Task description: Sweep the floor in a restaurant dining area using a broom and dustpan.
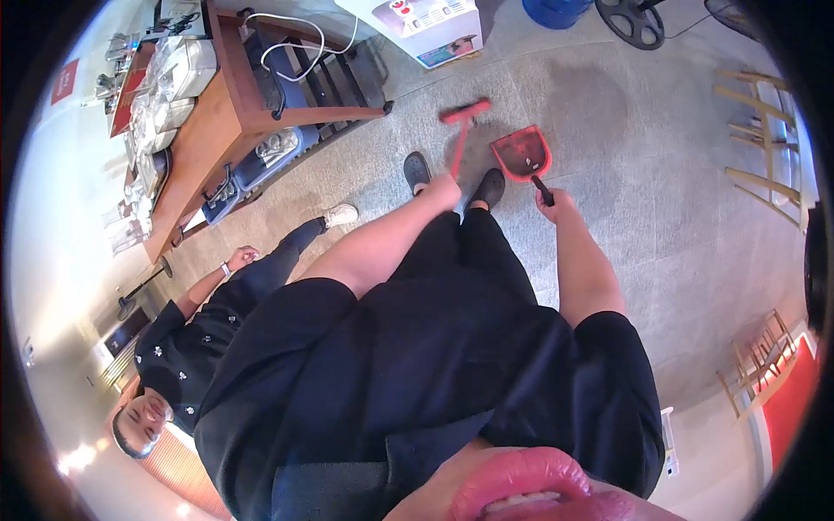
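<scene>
My left hand (pixel 440 193) is closed around the red handle of a broom (pixel 464 116). The broom's dark bristles rest on the grey floor beyond my feet, at upper middle. In my right hand (pixel 557 206) is the black handle of a red dustpan (pixel 520 151), held beside my right foot with its wide edge facing the broom side. A few small pale scraps (pixel 532 163) lie inside the pan near its handle. My dark clogs (pixel 487 187) stand between the two tools.
A person (pixel 212 329) in dark clothes stands at my left. Beyond them a wooden table (pixel 225 127) holds plastic-wrapped items, with blue bins (pixel 267 159) below. A printed box (pixel 436 32) and a blue container (pixel 556 12) stand ahead. Wooden chairs (pixel 765 140) are at right.
</scene>
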`<state>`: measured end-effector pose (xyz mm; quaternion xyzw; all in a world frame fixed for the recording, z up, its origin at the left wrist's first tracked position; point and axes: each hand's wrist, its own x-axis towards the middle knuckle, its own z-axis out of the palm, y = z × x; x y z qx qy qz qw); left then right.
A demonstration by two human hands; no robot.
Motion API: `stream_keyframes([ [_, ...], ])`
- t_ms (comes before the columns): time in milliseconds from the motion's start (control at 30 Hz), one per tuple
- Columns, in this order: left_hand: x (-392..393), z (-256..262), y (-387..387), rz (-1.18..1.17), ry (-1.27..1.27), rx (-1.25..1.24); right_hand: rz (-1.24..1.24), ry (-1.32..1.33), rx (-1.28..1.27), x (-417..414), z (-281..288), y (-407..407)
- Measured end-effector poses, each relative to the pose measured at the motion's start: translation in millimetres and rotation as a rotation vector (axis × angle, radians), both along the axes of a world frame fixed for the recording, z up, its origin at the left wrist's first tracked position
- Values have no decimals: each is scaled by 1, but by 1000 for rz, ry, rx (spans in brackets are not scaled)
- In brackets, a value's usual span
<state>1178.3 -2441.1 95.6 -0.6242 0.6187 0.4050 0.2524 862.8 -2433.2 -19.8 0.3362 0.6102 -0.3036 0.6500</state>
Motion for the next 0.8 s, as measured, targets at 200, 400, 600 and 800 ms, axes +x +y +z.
stream_keyframes([
  [200,38,31,-15,577,266,95,-57,-19,40,-8,12,-3],
  [400,76,-4,-100,174,-124,16,-105,0,15,-19,22,10],
  [600,-2,-9,-108,-187,-150,5,-119,0,-48,-27,15,17],
  [800,-28,51,-91,-82,2,-20,-93,-22,5,-36,11,7],
])
